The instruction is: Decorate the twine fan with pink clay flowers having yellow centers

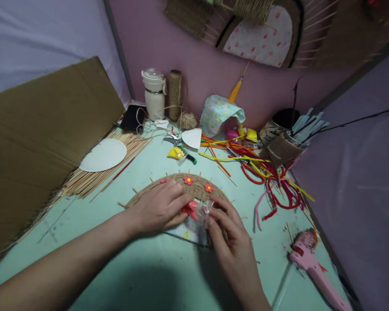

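Between my two hands is a small clear plastic packet (205, 211) with red-pink clay (191, 209) in it. My left hand (162, 203) is closed on the clay end, its thumb and fingers pressed together. My right hand (228, 229) pinches the clear end of the packet. Beneath both hands lies a half-round piece wrapped in twine (201, 183), with short sticks poking out along its curved edge and patterned fabric (185, 233) in its middle. Red flowers with yellow centres, such as this flower (188, 180), sit on the twine band. My left hand covers part of it.
A pink glue gun (317, 272) lies at the right. Red-handled scissors (253, 173) rest among coloured pipe cleaners (278, 190). Thin sticks (94, 170) and a white oval (104, 154) lie by a cardboard sheet (45, 142). A white bottle (154, 97) stands at the back.
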`<state>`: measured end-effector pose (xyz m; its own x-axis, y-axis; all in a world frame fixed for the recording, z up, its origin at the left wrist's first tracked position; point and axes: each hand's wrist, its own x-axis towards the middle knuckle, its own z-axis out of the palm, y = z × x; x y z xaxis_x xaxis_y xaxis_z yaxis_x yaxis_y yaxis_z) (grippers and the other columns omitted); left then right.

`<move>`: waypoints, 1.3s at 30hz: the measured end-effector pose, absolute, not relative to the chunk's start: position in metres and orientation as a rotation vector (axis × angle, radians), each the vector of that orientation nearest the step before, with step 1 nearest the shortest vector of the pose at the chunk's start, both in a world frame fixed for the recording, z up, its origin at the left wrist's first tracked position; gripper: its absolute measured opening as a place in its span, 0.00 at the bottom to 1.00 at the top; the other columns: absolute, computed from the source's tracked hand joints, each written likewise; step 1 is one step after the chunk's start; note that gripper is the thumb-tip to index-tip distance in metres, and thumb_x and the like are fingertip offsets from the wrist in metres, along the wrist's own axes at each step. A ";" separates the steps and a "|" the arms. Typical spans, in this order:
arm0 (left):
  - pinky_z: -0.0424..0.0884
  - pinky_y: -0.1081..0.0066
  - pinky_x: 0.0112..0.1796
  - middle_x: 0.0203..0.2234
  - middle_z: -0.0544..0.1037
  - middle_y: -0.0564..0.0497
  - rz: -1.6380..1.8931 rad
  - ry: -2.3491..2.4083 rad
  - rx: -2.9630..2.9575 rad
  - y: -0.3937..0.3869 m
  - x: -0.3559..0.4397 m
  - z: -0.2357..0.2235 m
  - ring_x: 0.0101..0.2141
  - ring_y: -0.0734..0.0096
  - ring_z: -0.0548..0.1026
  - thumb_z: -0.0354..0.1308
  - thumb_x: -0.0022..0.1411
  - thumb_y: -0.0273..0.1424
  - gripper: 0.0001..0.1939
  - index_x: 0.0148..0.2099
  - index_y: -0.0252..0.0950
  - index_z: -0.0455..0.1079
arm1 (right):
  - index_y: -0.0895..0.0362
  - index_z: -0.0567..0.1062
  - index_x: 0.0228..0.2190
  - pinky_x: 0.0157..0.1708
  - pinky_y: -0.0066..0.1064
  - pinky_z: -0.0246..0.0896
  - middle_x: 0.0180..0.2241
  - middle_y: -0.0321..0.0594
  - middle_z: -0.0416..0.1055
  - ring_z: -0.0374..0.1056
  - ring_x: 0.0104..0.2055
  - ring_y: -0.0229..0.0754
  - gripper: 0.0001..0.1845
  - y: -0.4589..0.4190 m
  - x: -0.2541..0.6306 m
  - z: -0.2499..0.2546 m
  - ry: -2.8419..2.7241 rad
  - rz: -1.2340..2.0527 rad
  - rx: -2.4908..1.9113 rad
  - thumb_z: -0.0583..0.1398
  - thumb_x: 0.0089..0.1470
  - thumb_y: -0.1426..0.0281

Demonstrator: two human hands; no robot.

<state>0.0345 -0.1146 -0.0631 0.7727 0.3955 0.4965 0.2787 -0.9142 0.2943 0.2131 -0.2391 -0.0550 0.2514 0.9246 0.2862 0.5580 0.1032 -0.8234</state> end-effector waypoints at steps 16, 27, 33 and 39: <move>0.66 0.65 0.35 0.31 0.69 0.47 0.638 0.670 3.029 -0.126 0.042 -0.051 0.36 0.63 0.66 0.50 0.65 0.33 0.11 0.42 0.33 0.69 | 0.52 0.80 0.37 0.49 0.35 0.68 0.49 0.42 0.75 0.71 0.50 0.42 0.09 -0.235 0.213 -0.061 -1.485 0.498 -1.564 0.61 0.56 0.74; 0.62 0.66 0.32 0.29 0.68 0.47 0.616 0.682 2.987 -0.134 0.047 -0.053 0.34 0.62 0.63 0.51 0.64 0.32 0.09 0.37 0.32 0.69 | 0.54 0.76 0.33 0.48 0.33 0.68 0.50 0.44 0.72 0.70 0.52 0.42 0.07 -0.234 0.207 -0.058 -1.504 0.385 -1.496 0.60 0.55 0.78; 0.61 0.66 0.31 0.29 0.67 0.48 0.541 0.711 3.016 -0.134 0.047 -0.053 0.34 0.63 0.63 0.51 0.64 0.33 0.10 0.35 0.33 0.69 | 0.54 0.74 0.33 0.49 0.35 0.67 0.52 0.45 0.70 0.69 0.53 0.43 0.06 -0.232 0.207 -0.059 -1.595 0.348 -1.490 0.59 0.56 0.77; 0.59 0.66 0.31 0.28 0.68 0.48 0.571 0.651 3.042 -0.134 0.048 -0.052 0.32 0.64 0.62 0.50 0.65 0.32 0.10 0.34 0.34 0.68 | 0.54 0.73 0.34 0.54 0.42 0.63 0.56 0.47 0.68 0.66 0.57 0.46 0.04 -0.233 0.206 -0.063 -1.625 0.498 -1.579 0.58 0.57 0.75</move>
